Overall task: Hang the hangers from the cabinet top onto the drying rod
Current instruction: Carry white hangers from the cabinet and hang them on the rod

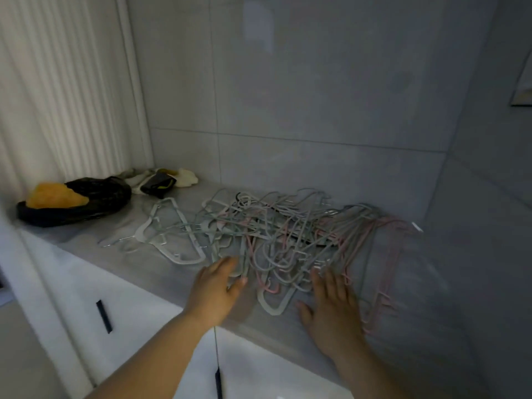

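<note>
Both forearms enter from the bottom edge, over white cabinet doors (pixel 138 306) with black handles. Left hand (pixel 216 289) has its fingers extended and loosely spread, holding nothing; its fingertips reach the near-left edge of the hanger pile (pixel 273 240), though blur prevents confirming contact. Right hand (pixel 331 309) is likewise flat, palm down and empty, low over the cabinet top (pixel 86 237), its fingertips at the near-right edge of the pile. The hangers therefore lie directly ahead of both hands, with the nearest loops projecting toward the front edge between them; neither hand is clearly nearer. The pile sits flat on the cabinet top, its long axis running left to right along the tiled wall (pixel 316 110). It is a tangled heap of thin hangers in grey-green, white and pink, interlocked, with a pink group (pixel 385 269) lying front-to-back at the right. Judgement: separating them will likely drag neighbours along. Beyond, at far left, a black bag (pixel 95 203) and crumpled cloths (pixel 161 180) rest. No drying rod is in view.
</note>
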`<state>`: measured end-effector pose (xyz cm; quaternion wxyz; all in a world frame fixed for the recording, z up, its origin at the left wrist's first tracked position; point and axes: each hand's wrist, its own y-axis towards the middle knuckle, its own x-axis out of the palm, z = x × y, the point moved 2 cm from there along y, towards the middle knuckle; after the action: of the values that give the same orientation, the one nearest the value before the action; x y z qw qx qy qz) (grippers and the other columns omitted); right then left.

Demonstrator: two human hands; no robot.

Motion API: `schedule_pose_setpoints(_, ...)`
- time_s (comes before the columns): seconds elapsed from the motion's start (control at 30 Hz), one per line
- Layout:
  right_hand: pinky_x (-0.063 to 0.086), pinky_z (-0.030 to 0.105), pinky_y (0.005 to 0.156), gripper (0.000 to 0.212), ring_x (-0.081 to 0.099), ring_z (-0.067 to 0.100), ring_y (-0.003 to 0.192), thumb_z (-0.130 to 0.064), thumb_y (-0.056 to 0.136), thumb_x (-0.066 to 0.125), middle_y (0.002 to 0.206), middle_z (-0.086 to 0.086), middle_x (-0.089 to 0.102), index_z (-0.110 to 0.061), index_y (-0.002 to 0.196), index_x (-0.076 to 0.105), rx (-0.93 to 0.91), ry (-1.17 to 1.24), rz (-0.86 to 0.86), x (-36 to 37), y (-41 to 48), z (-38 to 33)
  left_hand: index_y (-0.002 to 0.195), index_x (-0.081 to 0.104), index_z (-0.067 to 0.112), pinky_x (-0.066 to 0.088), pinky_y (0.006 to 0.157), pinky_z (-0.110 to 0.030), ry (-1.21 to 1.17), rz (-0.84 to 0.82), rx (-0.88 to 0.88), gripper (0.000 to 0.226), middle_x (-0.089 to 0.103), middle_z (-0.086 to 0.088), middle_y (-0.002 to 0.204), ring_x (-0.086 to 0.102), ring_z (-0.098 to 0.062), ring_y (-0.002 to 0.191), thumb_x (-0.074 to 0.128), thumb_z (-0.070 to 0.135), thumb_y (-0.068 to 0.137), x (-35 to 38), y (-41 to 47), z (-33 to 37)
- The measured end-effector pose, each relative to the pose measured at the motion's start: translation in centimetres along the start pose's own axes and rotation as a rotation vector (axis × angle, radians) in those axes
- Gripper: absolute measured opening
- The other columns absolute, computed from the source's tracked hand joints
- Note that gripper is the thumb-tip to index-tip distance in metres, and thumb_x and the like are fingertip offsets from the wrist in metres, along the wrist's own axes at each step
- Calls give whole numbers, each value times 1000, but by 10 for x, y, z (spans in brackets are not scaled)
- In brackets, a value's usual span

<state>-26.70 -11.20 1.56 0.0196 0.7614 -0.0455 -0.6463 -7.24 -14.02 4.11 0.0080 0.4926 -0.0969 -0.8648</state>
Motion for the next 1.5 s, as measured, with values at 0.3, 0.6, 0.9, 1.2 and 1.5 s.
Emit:
schedule_pose_setpoints(0.3, 30, 42, 83, 68, 72, 30, 85, -54, 65, 33, 99, 10, 74, -13, 100, 75, 26, 47, 19, 16, 9, 1, 125, 52, 3, 41, 100, -36, -188, -179, -277, 53, 52, -19, 134, 50, -32, 122, 43, 43, 92, 16, 83, 36)
schedule_pose_setpoints(0.6, 31, 44, 83, 66, 72, 32, 82, -55, 63, 33, 97, 12, 74, -19, 100, 74, 1, 34, 49, 24, 11, 3, 124, 56, 23, 16, 117, -42, 10, -105, -336, 34, 52, -9, 135, 42, -28, 129, 41, 18, 93, 29, 100, 39)
schedule_pose_setpoints(0.9, 30, 46, 91, 64, 69, 33, 97, -51, 67, 35, 115, 10, 68, -22, 111, 71, -18, -18, 39, 12, 7, 3, 111, 56, -12, 46, 90, -36, -151, -39, -386, 29, 60, -27, 118, 57, -35, 111, 43, 7, 93, 7, 107, 30)
schedule_pose_setpoints(1.2, 5, 45, 117, 66, 11, 28, 145, -51, 92, 28, 159, 6, 4, -29, 150, 8, -69, -44, 56, 4, 8, 2, 129, 41, -2, 48, 38, -19, -824, 155, -248, 36, 52, -20, 105, 58, -5, 32, 30, -6, 95, -31, 91, 29)
schedule_pose_setpoints(1.5, 34, 52, 107, 63, 41, 30, 134, -46, 84, 49, 149, 15, 35, -32, 144, 33, -51, 5, -4, -6, 2, -8, 122, 51, 0, 48, 56, -16, -795, 366, -57, 31, 57, -13, 98, 60, 7, 42, 36, 1, 95, -91, 46, 17)
